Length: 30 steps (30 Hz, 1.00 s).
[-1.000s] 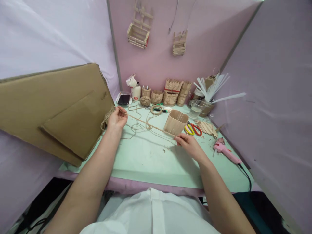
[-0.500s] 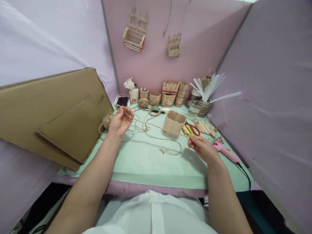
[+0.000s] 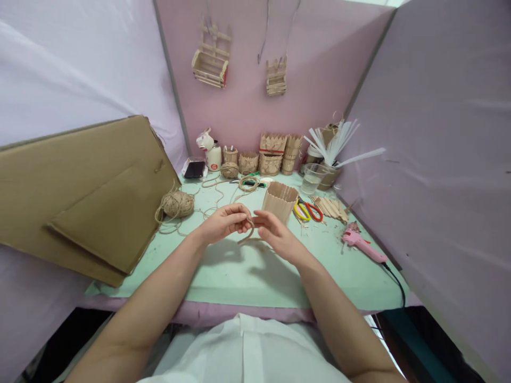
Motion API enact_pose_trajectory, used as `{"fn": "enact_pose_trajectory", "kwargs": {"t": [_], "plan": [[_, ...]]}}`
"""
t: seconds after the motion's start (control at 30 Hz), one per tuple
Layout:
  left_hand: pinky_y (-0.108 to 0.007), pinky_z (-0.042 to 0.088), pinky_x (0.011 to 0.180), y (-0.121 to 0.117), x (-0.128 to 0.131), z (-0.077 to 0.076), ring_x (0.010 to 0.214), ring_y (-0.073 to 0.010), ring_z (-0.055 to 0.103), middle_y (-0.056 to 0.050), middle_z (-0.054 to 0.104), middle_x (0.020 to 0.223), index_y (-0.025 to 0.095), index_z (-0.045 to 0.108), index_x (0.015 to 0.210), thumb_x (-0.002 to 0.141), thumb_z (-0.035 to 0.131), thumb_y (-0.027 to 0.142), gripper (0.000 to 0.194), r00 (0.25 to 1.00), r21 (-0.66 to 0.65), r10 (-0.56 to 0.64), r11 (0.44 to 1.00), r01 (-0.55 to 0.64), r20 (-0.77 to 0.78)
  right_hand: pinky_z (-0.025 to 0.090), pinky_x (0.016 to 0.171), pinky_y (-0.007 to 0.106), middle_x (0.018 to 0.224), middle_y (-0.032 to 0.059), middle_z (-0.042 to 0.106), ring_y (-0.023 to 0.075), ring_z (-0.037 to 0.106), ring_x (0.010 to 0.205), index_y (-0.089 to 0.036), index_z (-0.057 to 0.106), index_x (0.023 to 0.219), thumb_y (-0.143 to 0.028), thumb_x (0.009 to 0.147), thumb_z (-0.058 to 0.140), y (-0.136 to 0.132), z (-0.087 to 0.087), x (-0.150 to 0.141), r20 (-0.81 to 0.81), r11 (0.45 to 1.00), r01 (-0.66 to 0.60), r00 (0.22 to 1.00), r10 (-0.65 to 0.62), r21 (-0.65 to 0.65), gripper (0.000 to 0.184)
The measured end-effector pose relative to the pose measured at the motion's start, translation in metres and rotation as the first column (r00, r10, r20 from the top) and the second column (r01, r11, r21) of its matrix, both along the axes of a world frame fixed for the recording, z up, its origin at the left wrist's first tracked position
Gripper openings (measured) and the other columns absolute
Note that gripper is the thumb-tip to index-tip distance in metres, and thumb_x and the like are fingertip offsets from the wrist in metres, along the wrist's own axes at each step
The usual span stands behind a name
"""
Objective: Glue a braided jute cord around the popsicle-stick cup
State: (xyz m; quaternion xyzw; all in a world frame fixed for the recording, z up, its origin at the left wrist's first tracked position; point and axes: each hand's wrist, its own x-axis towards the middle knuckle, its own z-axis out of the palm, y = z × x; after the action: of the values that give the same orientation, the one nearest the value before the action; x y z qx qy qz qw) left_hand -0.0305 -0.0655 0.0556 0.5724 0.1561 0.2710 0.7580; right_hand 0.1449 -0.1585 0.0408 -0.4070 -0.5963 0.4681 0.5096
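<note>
In front of me my left hand (image 3: 228,221) is closed, thumb and fingers pinching a jute twine (image 3: 251,232). From that pinch the twine curls down in a short bend. Close beside it, my right hand (image 3: 276,234) has its fingers loosely curved and apart; I see nothing clearly gripped in it. Just behind the hands stands a craft-stick holder (image 3: 280,201), partly covered by the right hand. A ball of twine (image 3: 178,204) lies left of my left hand, with loose strands around it.
Scissors (image 3: 308,210), craft sticks (image 3: 329,207) and a pink glue gun (image 3: 365,243) lie on the right. A plastic cup (image 3: 312,180) stands behind. Leaning cardboard (image 3: 99,207) takes up the left. Small stick baskets (image 3: 211,66) hang on the back wall.
The twine was stretched between my hands. Both hands have come together at the middle, and the twine now bends between them. The right hand's fingers have loosened.
</note>
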Motion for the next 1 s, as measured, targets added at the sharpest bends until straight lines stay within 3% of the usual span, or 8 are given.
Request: {"fn": "enact_pose_trajectory", "kwargs": {"t": [0.07, 0.13, 0.3, 0.43, 0.63, 0.73, 0.87, 1.0], "plan": [[-0.022, 0.043, 0.058, 0.001, -0.001, 0.000, 0.062, -0.0109, 0.058, -0.006, 0.063, 0.070, 0.012, 0.063, 0.077, 0.074, 0.068, 0.023, 0.012, 1.000, -0.003, 0.004, 1.000, -0.004, -0.014, 0.045, 0.086, 0.036, 0.104, 0.0079, 0.064, 0.0181, 0.061, 0.093, -0.022, 0.048, 0.120, -0.052, 0.081, 0.059, 0.005, -0.004, -0.010, -0.091, 0.990, -0.117, 0.990, 0.110, -0.076, 0.050], [-0.022, 0.042, 0.056, 0.003, -0.002, -0.001, 0.060, -0.0104, 0.056, -0.005, 0.063, 0.070, 0.012, 0.063, 0.076, 0.072, 0.067, 0.025, 0.014, 1.000, -0.007, 0.018, 1.000, -0.018, -0.011, 0.046, 0.075, 0.032, 0.088, 0.0040, 0.065, 0.0147, 0.061, 0.075, -0.021, 0.052, 0.114, -0.052, 0.081, 0.059, 0.008, -0.009, -0.013, -0.112, 0.978, -0.132, 0.987, 0.115, -0.161, 0.046], [-0.022, 0.040, 0.054, 0.003, 0.000, -0.002, 0.060, -0.0110, 0.055, -0.006, 0.062, 0.069, 0.013, 0.062, 0.074, 0.077, 0.060, 0.042, 0.030, 0.997, 0.009, 0.057, 0.998, -0.057, -0.042, 0.036, 0.057, 0.023, 0.066, -0.0023, 0.052, 0.0104, 0.046, 0.060, -0.018, 0.061, 0.086, -0.053, 0.076, 0.063, 0.011, -0.022, -0.005, -0.088, 0.981, 0.034, 0.995, -0.051, -0.192, 0.036], [-0.019, 0.039, 0.054, -0.001, 0.003, -0.001, 0.057, -0.0077, 0.051, 0.000, 0.059, 0.066, 0.015, 0.062, 0.079, 0.069, 0.073, 0.029, 0.021, 0.982, 0.174, 0.167, 0.973, -0.151, -0.083, 0.038, 0.061, 0.023, 0.068, -0.0016, 0.051, 0.0112, 0.045, 0.064, -0.019, 0.058, 0.074, -0.054, 0.075, 0.063, 0.013, -0.022, -0.003, -0.113, 0.978, 0.108, 0.985, -0.129, -0.178, 0.035], [-0.024, 0.046, 0.066, 0.001, 0.003, -0.004, 0.068, -0.0110, 0.058, -0.002, 0.064, 0.074, 0.015, 0.067, 0.081, 0.067, 0.074, 0.026, 0.019, 0.973, 0.298, 0.209, 0.939, -0.171, -0.100, 0.045, 0.069, 0.029, 0.069, -0.0007, 0.056, 0.0115, 0.051, 0.063, -0.019, 0.052, 0.070, -0.048, 0.074, 0.066, 0.010, -0.011, -0.007, -0.399, 0.950, -0.064, 0.914, -0.067, -0.304, 0.032], [-0.025, 0.047, 0.070, 0.005, 0.003, -0.006, 0.071, -0.0125, 0.059, -0.004, 0.066, 0.074, 0.015, 0.070, 0.077, 0.067, 0.074, 0.026, 0.015, 0.958, 0.337, 0.252, 0.921, -0.195, -0.134, 0.043, 0.058, 0.025, 0.066, -0.0038, 0.054, 0.0072, 0.044, 0.052, -0.020, 0.054, 0.077, -0.041, 0.074, 0.068, 0.004, -0.004, -0.003, -0.445, 0.921, -0.160, 0.895, -0.016, -0.356, 0.026], [-0.026, 0.048, 0.069, 0.010, -0.001, -0.007, 0.071, -0.0136, 0.059, -0.005, 0.068, 0.075, 0.017, 0.072, 0.075, 0.066, 0.073, 0.024, 0.012, 0.950, 0.359, 0.285, 0.906, -0.224, -0.129, 0.032, 0.047, 0.020, 0.062, -0.0033, 0.055, 0.0068, 0.042, 0.048, -0.019, 0.058, 0.088, -0.044, 0.077, 0.065, -0.011, 0.008, 0.010, -0.236, 0.914, -0.145, 0.970, 0.056, -0.379, 0.028], [-0.025, 0.048, 0.069, 0.014, -0.006, -0.006, 0.073, -0.0145, 0.060, -0.006, 0.069, 0.077, 0.017, 0.073, 0.075, 0.066, 0.073, 0.023, 0.010, 0.946, 0.387, 0.308, 0.888, -0.248, -0.101, 0.033, 0.050, 0.022, 0.065, -0.0004, 0.058, 0.0089, 0.045, 0.053, -0.017, 0.059, 0.083, -0.046, 0.081, 0.058, -0.030, 0.024, 0.026, 0.128, 0.955, -0.005, 0.991, 0.045, -0.295, 0.029]]}}
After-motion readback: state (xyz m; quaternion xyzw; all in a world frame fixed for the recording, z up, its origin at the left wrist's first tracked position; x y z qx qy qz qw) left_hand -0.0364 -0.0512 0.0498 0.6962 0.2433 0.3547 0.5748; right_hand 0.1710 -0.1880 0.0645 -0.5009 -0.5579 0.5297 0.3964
